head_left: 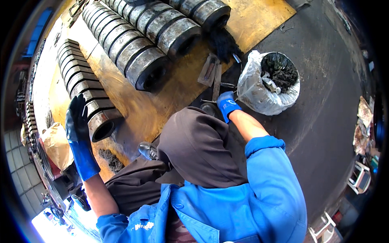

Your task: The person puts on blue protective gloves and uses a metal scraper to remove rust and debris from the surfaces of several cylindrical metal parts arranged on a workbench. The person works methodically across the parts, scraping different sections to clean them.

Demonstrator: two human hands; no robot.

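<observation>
My left hand (78, 123), in a blue glove with a dark palm and fingers, is raised with its fingers stretched out. It is beside the near end of a row of dark metal rings (94, 95); whether it touches them I cannot tell. My right hand (227, 103), in a blue glove, is low beside a round container lined with a white plastic bag (253, 91). Dark, clumpy material (283, 77) lies inside the container. The right fingers look closed, with a thin metal rod (208, 100) at them; what they grip is mostly hidden.
Thicker rows of metal rings (148, 60) lie on the yellowish floor plate (259, 20). A flat wooden-looking piece (209, 69) rests near my right hand. Black fibrous material (223, 42) lies by the ring ends, and a small dark heap (111, 160) near my left knee.
</observation>
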